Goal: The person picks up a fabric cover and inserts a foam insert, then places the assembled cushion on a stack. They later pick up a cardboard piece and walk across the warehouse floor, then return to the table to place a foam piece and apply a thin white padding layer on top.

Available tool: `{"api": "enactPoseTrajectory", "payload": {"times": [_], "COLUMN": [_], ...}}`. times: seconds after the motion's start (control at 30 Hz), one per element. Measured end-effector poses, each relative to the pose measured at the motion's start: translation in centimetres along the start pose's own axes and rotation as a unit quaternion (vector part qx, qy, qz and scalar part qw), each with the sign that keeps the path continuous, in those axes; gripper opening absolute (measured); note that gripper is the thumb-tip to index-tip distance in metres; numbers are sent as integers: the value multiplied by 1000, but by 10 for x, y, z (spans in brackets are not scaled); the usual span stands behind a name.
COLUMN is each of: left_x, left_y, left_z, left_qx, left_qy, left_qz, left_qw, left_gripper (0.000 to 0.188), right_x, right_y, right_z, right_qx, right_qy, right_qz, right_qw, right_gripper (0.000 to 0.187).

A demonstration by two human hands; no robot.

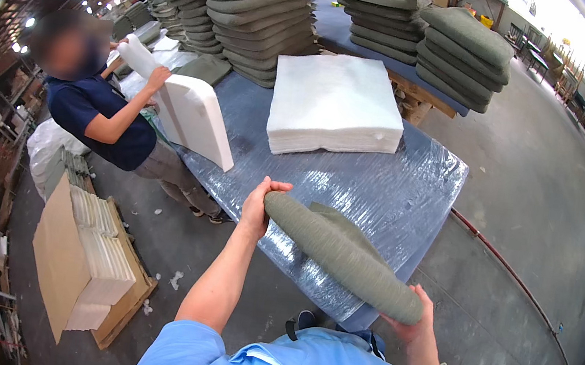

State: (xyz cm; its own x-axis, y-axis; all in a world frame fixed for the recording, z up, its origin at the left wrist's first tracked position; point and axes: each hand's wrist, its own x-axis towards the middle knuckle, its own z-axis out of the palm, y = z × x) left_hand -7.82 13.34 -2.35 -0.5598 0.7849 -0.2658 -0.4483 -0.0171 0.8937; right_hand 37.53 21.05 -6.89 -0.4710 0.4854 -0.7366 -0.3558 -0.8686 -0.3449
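Observation:
A grey-green fabric-covered cushion (pixel 342 255) is held tilted on edge between my two hands, above the near end of the table. My left hand (pixel 257 206) grips its far left end, with some fingertips showing past the edge. At the near right end, my right hand (pixel 418 319) clasps the rounded corner, its fingers partly hidden beneath. A loose flap of the cover stands up behind the cushion. Beyond it, a stack of white wadding sheets (pixel 336 103) lies on the table (pixel 411 176), which is wrapped in shiny clear film over blue-grey.
Tall piles of green cushions (pixel 258 19) stand at the back, with another pile (pixel 464 57) at the right. To the left, a co-worker (pixel 107 106) holds a white foam pad (pixel 198 115). White sheets on a pallet (pixel 100 268) stand lower left. A hose (pixel 510 266) crosses the floor.

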Motion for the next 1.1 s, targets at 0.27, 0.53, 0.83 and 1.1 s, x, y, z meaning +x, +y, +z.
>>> {"api": "enactPoseTrajectory", "payload": {"times": [0.27, 0.53, 0.83, 1.1], "left_x": [5, 26, 62, 52], "left_y": [-27, -53, -72, -59], "left_z": [-4, 12, 59, 107], "left_qx": [-72, -126, -268, -76], "left_qy": [0, 44, 215, 57], "left_qz": [84, 59, 8, -24], "left_qw": [994, 989, 939, 995], "left_gripper": [58, 68, 62, 79], "right_x": [-40, -43, -47, -47], "right_y": [0, -17, -39, 47], "right_z": [40, 44, 56, 136], "right_qx": [-168, -445, -416, -578], "right_qy": [37, -66, -148, -229], "right_qz": [-213, -373, -286, -386], "right_qw": [962, 811, 850, 682], "right_gripper": [64, 52, 57, 67]}}
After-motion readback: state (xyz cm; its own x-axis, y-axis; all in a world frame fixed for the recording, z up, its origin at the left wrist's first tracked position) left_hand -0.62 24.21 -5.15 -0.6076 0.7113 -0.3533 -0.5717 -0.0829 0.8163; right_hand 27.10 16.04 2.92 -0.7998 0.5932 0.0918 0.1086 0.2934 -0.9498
